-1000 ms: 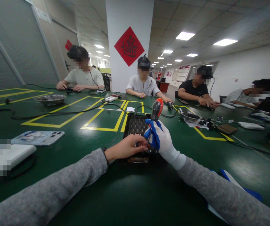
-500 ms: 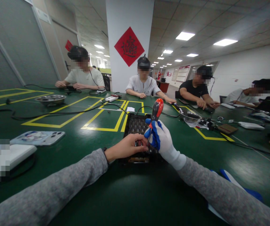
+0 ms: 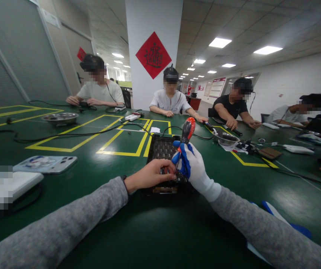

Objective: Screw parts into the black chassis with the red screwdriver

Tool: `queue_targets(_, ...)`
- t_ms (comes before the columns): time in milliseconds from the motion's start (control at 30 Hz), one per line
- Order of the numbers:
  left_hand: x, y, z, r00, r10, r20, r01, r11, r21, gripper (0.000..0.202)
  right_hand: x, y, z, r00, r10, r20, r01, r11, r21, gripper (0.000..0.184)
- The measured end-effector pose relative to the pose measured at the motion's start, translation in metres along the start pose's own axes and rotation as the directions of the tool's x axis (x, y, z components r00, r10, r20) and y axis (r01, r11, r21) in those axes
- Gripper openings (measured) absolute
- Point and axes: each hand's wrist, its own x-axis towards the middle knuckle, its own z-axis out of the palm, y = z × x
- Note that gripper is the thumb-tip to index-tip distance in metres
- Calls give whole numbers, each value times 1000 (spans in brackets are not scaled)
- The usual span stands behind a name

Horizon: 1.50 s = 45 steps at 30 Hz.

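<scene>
A black flat device [image 3: 162,149] with a perforated top lies on the green table [image 3: 155,224] in front of me. My bare left hand [image 3: 149,175] rests on its near end, fingers curled on the casing by the tool tip. My right hand [image 3: 192,166], in a white glove with blue fingertips, grips a screwdriver [image 3: 186,132] with a red and black handle. The screwdriver stands nearly upright, its shaft pointing down at the device's near end between my hands.
A phone [image 3: 45,163] and a white box [image 3: 20,183] lie at left. A metal bowl [image 3: 60,118] sits far left, another bowl [image 3: 226,139] far right. Black cables [image 3: 65,135] cross the yellow-taped table. Several people sit along the far side. A spare glove [image 3: 286,228] lies by my right arm.
The screwdriver handle tilted very slightly; my hands stay in place. The person in black across the table moved a hand.
</scene>
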Motion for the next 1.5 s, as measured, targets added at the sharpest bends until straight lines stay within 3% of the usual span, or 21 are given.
queue_targets(167,-1,0,0,999,41,28,-39,998,-46,14,-2,-1,1,999,14,44,-12,999,-43,38)
queue_targets(233,0,0,0,1000,30,-6,-31,997,-73,15,-4,-3,1,999,5,42,-2,998,-67,36)
queue_targets(300,0,-1,0,992,-23,-124,7,992,-122,18,-6,-4,1,998,-60,-13,59,993,-98,33)
queue_targets(400,0,-5,1,937,-128,-326,60,976,-210,19,-9,-5,1,973,-194,-128,166,966,-197,33)
queue_targets(500,0,-10,2,887,-182,-423,79,965,-250,26,-7,-2,1,955,-230,-187,153,924,-351,36)
queue_targets(633,-1,-13,3,878,-247,-410,134,949,-284,40,-4,2,2,966,-202,-163,83,835,-544,34)
queue_targets(733,-1,-13,3,891,-262,-370,157,944,-289,41,-3,4,1,969,-196,-153,70,805,-589,34)
queue_targets(1033,-1,-13,3,885,-189,-425,129,978,-167,38,-1,7,-1,985,-135,-112,58,851,-521,33)
queue_targets(1233,0,-17,8,882,-135,-451,197,976,92,8,0,7,-3,969,-136,-208,51,927,-373,40)
queue_targets(1367,-1,-26,11,910,-114,-398,226,942,248,23,-1,5,-2,962,-132,-240,63,960,-274,39)
queue_targets(1500,-1,-29,10,926,-124,-357,230,934,274,21,-1,4,-3,960,-112,-258,62,979,-195,37)
